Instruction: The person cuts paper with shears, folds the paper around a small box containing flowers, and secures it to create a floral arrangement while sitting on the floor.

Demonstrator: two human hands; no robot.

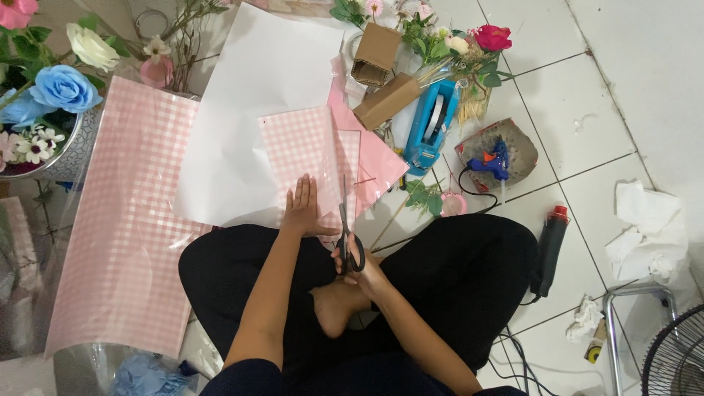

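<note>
two hands at work on one small pink gingham sheet (308, 158), spread on the floor just ahead of crossed legs (455, 271) and overlapping a white sheet (249, 95). left hand (304, 207) flat, fingers spread, nothing gripped, pressing the sheet's near edge down. right hand (359, 268) closed through the loops of black scissors (346, 231), blades pointing away and lying along the sheet's right side, seemingly parted only a little; hard to tell more.

judged step: cutting a strip off the sheet's right side, early in the cut, blades only just into the near edge. next move calls for keeping the left palm firm so the sheet stays taut, closing the blades, then sliding them forward along one gingham line, clear of the left fingertips just beside them.

round about: large gingham roll (128, 220) at left, plain pink paper (378, 158) under the sheet's right side, blue tape dispenser (433, 121) beyond, blue glue gun (493, 165) on a scrap, flowers (62, 88) in a pot, crumpled tissue (649, 227) well off to the right.
</note>
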